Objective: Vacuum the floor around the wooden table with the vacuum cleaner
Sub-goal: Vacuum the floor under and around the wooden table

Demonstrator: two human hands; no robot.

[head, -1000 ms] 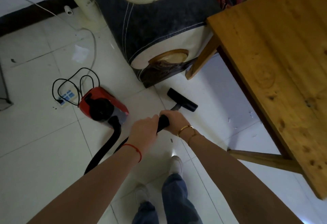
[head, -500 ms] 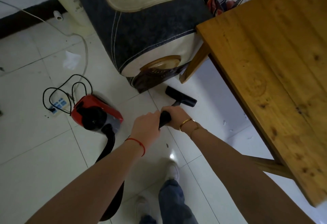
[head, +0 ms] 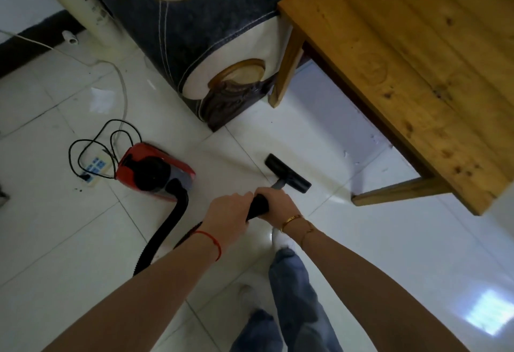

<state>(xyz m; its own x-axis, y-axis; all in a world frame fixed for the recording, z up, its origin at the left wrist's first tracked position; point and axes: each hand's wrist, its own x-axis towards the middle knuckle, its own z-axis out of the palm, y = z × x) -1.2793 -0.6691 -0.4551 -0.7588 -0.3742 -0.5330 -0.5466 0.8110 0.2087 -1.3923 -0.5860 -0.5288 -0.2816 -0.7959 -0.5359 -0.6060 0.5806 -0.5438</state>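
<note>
Wand [head: 257, 207] | gripped by left hand [head: 228, 217] and right hand [head: 275, 203] | nozzle [head: 288, 173] ahead, seemingly on floor [head: 389, 240]

no legible text anywhere (no labels, brands, numbers)

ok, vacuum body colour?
Red with black parts, vacuum body; head view.
</note>
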